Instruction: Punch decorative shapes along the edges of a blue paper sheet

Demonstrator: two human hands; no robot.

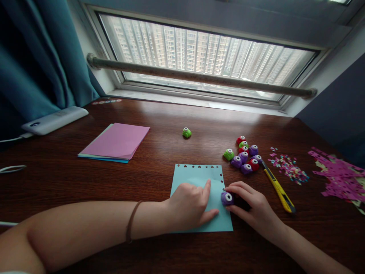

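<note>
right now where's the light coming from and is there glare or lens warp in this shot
Head view: daylight from the window backlights the scene, leaving a pale sheen on the far part of the wooden desk; the wide lens bows the window rail; the left hand and purple paper punch stay sharp.

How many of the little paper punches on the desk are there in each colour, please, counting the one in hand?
Purple punches: 5, one in the right hand at, four in the cluster
Green punches: 3, one apart
Red punches: 3
Total: 11
</note>
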